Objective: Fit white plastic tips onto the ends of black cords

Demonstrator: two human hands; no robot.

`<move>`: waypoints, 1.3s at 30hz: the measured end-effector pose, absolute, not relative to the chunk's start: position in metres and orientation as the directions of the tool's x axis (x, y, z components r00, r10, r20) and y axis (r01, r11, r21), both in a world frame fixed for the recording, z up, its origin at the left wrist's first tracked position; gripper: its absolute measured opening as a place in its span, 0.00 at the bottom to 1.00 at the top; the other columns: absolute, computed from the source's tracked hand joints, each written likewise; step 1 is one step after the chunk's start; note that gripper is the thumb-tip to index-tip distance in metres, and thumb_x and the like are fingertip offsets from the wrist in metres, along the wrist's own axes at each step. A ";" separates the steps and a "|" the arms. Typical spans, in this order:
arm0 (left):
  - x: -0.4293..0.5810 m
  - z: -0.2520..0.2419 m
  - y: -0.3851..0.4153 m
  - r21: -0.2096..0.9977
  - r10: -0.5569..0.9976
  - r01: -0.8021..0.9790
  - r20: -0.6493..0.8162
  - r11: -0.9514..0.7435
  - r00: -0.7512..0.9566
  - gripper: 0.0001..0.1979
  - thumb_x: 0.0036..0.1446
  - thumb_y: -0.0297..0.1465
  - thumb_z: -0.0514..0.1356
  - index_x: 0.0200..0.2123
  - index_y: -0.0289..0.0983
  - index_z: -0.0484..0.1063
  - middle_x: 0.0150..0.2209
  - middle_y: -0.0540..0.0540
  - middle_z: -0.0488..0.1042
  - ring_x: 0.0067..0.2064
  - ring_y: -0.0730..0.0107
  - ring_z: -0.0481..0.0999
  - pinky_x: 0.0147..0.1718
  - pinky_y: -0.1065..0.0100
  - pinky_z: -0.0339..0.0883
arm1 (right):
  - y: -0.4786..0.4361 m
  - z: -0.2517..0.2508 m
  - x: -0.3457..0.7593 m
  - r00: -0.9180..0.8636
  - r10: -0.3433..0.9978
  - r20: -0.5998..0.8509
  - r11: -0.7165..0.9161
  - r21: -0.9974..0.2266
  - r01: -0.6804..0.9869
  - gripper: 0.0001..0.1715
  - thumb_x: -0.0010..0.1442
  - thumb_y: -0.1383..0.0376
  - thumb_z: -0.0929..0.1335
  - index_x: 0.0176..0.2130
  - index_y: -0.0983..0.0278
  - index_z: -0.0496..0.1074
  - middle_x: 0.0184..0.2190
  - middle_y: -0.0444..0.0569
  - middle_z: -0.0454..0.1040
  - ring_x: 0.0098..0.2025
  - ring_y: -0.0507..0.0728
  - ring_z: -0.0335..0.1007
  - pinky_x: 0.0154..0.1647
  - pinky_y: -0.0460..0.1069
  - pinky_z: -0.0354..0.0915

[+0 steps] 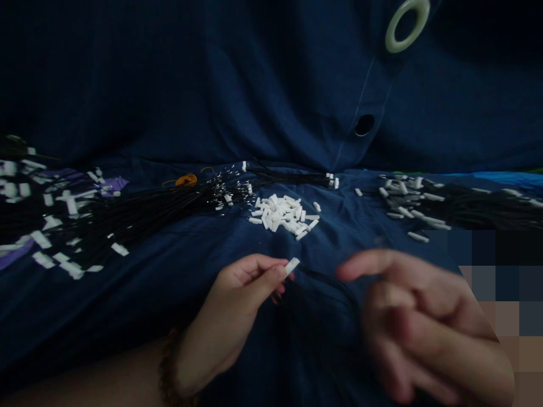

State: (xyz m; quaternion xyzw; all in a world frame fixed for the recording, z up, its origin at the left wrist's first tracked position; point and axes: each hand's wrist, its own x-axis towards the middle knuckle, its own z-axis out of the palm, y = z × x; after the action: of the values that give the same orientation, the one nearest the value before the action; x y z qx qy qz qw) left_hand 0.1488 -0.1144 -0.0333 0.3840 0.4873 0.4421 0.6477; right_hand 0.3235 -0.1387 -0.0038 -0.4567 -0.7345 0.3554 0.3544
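Note:
A small white plastic wire connector (292,265) is pinched between the thumb and forefinger of my left hand (248,288). Thin black wires (326,280) run from the connector to the right and down towards my other hand. My right hand (424,316) is slightly blurred at the lower right, its forefinger stretched out and the thumb apart from it. I see nothing between those fingers, though the lower ones are partly dark. Just beyond my left hand lies a heap of loose white connector housings (284,213) on the dark blue cloth (169,294).
A bundle of black wires (165,198) with bare metal ends lies left of the heap, white connectors at its far left. Another bundle with white connectors (411,212) lies at the right. An orange tie (185,180) sits at the back. Blue fabric with a pale ring (392,35) hangs behind.

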 end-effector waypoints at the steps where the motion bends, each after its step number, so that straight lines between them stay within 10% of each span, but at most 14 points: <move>1: 0.149 -0.034 -0.116 0.923 0.943 -0.202 -0.307 0.327 0.127 0.08 0.50 0.34 0.61 0.30 0.35 0.72 0.27 0.50 0.71 0.30 0.75 0.67 0.32 0.72 0.60 | -0.137 -0.002 0.321 -0.403 0.907 0.124 0.294 -0.871 0.394 0.15 0.65 0.58 0.55 0.39 0.63 0.63 0.15 0.37 0.65 0.14 0.44 0.56 0.13 0.37 0.53; 5: 0.152 -0.036 -0.123 0.917 0.938 -0.200 -0.331 0.346 0.108 0.06 0.51 0.33 0.59 0.31 0.36 0.73 0.28 0.50 0.71 0.32 0.74 0.67 0.34 0.70 0.60 | -0.132 -0.010 0.312 -0.459 0.888 0.016 0.252 -0.853 0.457 0.07 0.62 0.68 0.59 0.33 0.64 0.63 0.23 0.40 0.67 0.24 0.46 0.62 0.26 0.40 0.58; 16: 0.157 -0.034 -0.124 0.810 0.904 -0.408 -0.413 0.420 0.111 0.03 0.50 0.29 0.61 0.27 0.37 0.74 0.26 0.52 0.72 0.29 0.80 0.67 0.32 0.77 0.61 | -0.136 -0.030 0.316 -0.399 0.867 0.298 0.478 -0.722 0.500 0.05 0.59 0.71 0.61 0.32 0.64 0.63 0.21 0.40 0.65 0.21 0.46 0.61 0.22 0.41 0.55; 39: 0.155 -0.036 -0.125 0.812 0.906 -0.402 -0.394 0.423 0.157 0.03 0.50 0.30 0.61 0.28 0.37 0.74 0.27 0.51 0.72 0.30 0.79 0.67 0.32 0.76 0.61 | -0.137 -0.023 0.313 -0.429 0.851 0.304 0.512 -0.662 0.547 0.09 0.58 0.71 0.60 0.27 0.65 0.64 0.19 0.40 0.64 0.21 0.46 0.62 0.23 0.41 0.56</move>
State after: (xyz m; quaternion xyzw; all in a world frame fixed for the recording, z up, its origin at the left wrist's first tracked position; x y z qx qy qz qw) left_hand 0.1551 -0.1245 -0.0364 0.2757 0.4569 0.4611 0.7089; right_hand 0.3134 -0.1370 -0.0226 -0.4313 -0.8102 0.2408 0.3156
